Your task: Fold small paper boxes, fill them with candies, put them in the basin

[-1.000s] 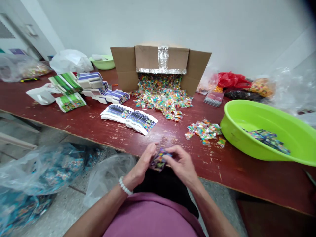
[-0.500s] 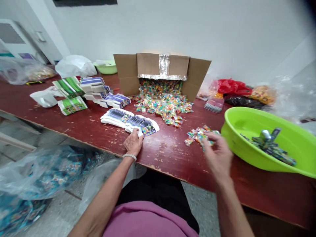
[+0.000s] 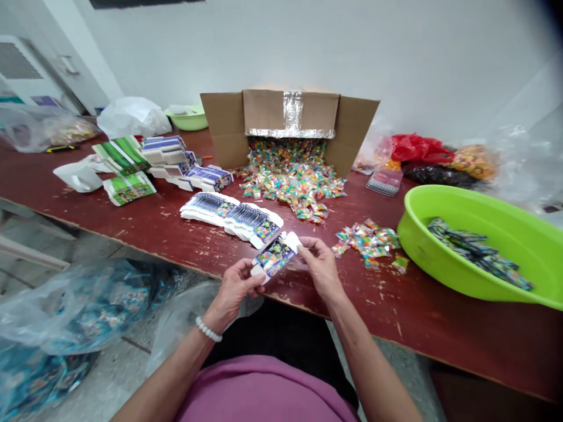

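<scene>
1. Left hand [image 3: 233,290] is pinching the lower-left end of a printed carton [image 3: 276,257], fingers narrow; white bead bracelet [image 3: 209,330], round beads, is circling the wrist.
2. Right hand [image 3: 323,266] is pinching the white flap at the carton's upper-right end, fingers narrow; can't tell if anything else is in the palm.
3. Printed carton: thin glossy card, dark with multicolor print, white flaps; hands are holding it tilted over the front edge of the counter [image 3: 352,305], red-brown, with a scuffed, chipped surface.
4. Carton row [image 3: 253,218] is lying just beyond, flat card pieces overlapping like shingles, white edges showing.
5. Small candy pile [image 3: 368,240] is sitting right of the hands, crinkly clear wrappers, bright bits inside.
6. Cardboard box [image 3: 226,129], matte brown, flaps spread, shiny silver tape, is spilling a candy heap [image 3: 290,183] onto the counter.
7. Green tub [image 3: 444,275], smooth plastic, rounded, is holding dark printed packs [image 3: 481,252].
8. Green-striped cartons [image 3: 121,155] and a smooth white mug [image 3: 78,176] are standing at left.
9. Red plastic bag [image 3: 416,147], wrinkled, is lying behind the tub.
</scene>
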`<state>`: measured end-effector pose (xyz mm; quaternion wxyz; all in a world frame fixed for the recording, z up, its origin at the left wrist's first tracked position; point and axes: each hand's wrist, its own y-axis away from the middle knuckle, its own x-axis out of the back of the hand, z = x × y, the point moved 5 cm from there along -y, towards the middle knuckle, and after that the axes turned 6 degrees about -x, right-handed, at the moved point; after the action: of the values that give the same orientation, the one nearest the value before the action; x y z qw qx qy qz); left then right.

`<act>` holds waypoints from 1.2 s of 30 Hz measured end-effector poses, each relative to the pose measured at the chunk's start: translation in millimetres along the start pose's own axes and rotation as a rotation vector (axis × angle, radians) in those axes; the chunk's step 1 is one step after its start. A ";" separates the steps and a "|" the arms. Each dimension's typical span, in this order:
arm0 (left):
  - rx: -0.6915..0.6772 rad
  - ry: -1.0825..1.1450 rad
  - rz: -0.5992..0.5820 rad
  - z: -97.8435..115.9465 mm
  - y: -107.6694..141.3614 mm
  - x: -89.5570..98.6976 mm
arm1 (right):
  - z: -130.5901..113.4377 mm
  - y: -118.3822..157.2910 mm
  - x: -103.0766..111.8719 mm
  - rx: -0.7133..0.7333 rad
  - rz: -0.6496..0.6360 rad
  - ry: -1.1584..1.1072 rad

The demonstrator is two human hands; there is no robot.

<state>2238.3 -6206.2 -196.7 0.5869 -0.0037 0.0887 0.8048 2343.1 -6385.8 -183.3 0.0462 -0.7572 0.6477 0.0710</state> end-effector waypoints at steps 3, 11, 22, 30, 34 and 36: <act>0.010 0.006 -0.007 -0.9 -4.8 -4.5 | 3.0 -6.2 4.7 0.056 0.030 0.120; -0.103 -0.318 -0.014 2.6 -4.3 -0.7 | 19.1 -22.7 7.9 0.034 0.099 0.134; -0.048 -0.213 -0.607 49.3 12.0 -26.3 | -38.6 19.0 -10.2 0.011 -0.275 0.032; 0.232 0.266 -0.739 26.1 39.6 -51.1 | -47.2 35.8 -18.4 -0.003 -0.290 -0.008; 0.164 0.172 -0.680 30.3 38.7 -48.7 | -48.2 39.4 -17.5 0.026 -0.236 -0.038; 0.141 0.131 -0.631 33.0 38.0 -48.2 | -48.4 43.0 -14.4 0.071 -0.171 -0.036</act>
<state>2220.6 -6258.0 -153.7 0.7991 -0.0422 0.1764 0.5732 2300.8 -6386.3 -132.2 0.0906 -0.8062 0.5818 0.0575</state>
